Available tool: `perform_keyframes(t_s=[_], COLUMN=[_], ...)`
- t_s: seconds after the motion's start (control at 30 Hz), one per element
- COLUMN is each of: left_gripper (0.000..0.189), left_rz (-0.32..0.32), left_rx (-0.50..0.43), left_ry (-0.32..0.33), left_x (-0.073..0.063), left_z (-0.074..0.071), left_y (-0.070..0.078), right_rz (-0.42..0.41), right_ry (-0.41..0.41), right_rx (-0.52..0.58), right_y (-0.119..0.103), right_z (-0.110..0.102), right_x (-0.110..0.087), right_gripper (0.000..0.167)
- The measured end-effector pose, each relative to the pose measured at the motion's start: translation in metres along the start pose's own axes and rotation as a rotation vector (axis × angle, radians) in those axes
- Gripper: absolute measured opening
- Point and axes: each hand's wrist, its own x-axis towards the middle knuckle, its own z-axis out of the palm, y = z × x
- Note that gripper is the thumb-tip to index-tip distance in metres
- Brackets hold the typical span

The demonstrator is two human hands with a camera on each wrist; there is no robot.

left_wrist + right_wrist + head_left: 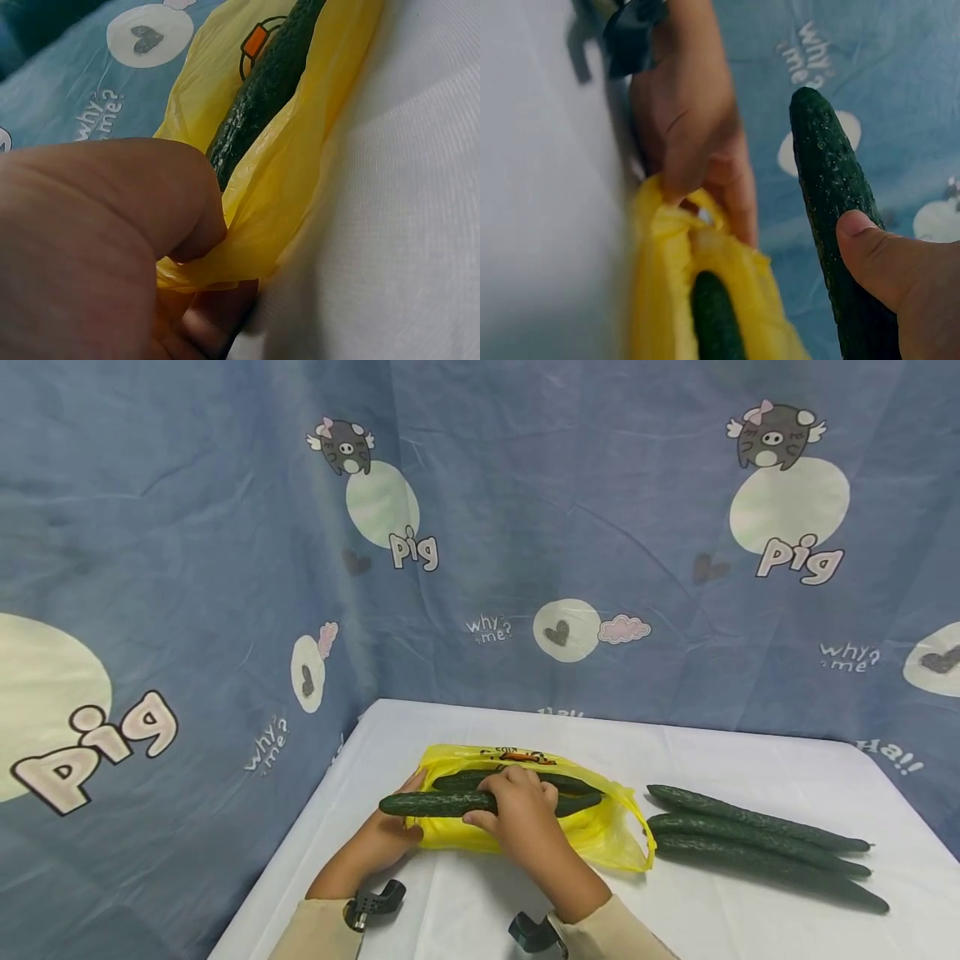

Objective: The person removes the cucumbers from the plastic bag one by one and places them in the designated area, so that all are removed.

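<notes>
My right hand [521, 814] grips a long dark green cucumber [427, 804] around its middle, thumb on the near side. The cucumber lies crosswise over the mouth of a yellow plastic bag [465, 838], its left end sticking out past the bag's edge. Inside the bag rests another cucumber [456, 779], partly covered by the right hand in the head view. At the bag's left end, my left hand [393, 831] pinches the rim between thumb and fingers, as the left wrist view shows. In the right wrist view the held cucumber [829, 165] is apart from the bagged one [714, 319].
Three more cucumbers [757, 843] lie side by side on the white tablecloth [720, 752], right of the bag. A blue patterned curtain [637, 543] hangs behind the table and along its left side.
</notes>
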Motion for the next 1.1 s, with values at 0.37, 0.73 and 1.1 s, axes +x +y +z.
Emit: perform_keyframes(t_s=[0.37,0.73,1.1], left_gripper=[0.105,0.100,0.098], left_rz=[-0.008,-0.032,-0.044], left_rx=[-0.004,0.116,0.129], left_ry=[-0.019,0.023,0.024], left_x=[0.012,0.011,0.008], left_z=[0.000,0.003,0.003], left_y=[-0.005,-0.006,-0.002], right_rz=[-0.059,-0.030,0.094], right_ry=[0.088,0.146,0.171], right_rx=[-0.032,-0.099,-0.090], right_y=[-0.011,0.014,0.030], right_z=[-0.029,-0.050,-0.072], right_x=[-0.014,-0.041,-0.075], right_gripper=[0.044,0.043,0.042])
